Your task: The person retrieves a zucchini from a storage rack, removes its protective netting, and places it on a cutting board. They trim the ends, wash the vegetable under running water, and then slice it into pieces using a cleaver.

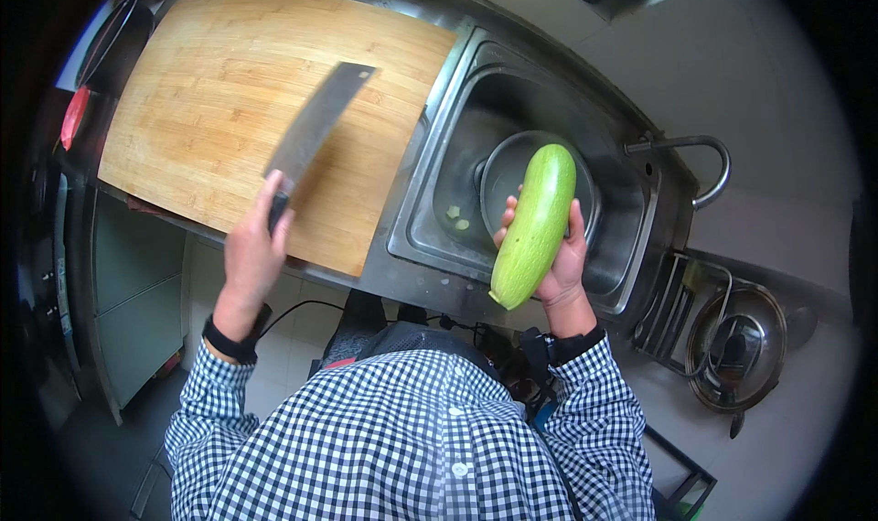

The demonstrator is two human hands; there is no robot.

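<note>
My left hand (255, 246) grips the dark handle of a kitchen cleaver (317, 119). Its broad blade points up and away over the wooden cutting board (206, 109) and looks slightly blurred. On the other side, my right hand (564, 264) holds a long pale-green squash (536, 222) from beneath, fingers on one side and thumb on the other. The squash is tilted, its near end showing a short stem stub, and hangs over the stainless steel sink (439, 198). A round metal pan (504, 157) sits in the basin, partly hidden behind the squash.
Two small pale-green scraps (458, 218) lie in the sink near the pan. A curved faucet (717, 164) stands at the sink's right. Further right, a metal rack (675, 308) stands by a round pan lid (744, 349). A red object (75, 117) lies left of the board.
</note>
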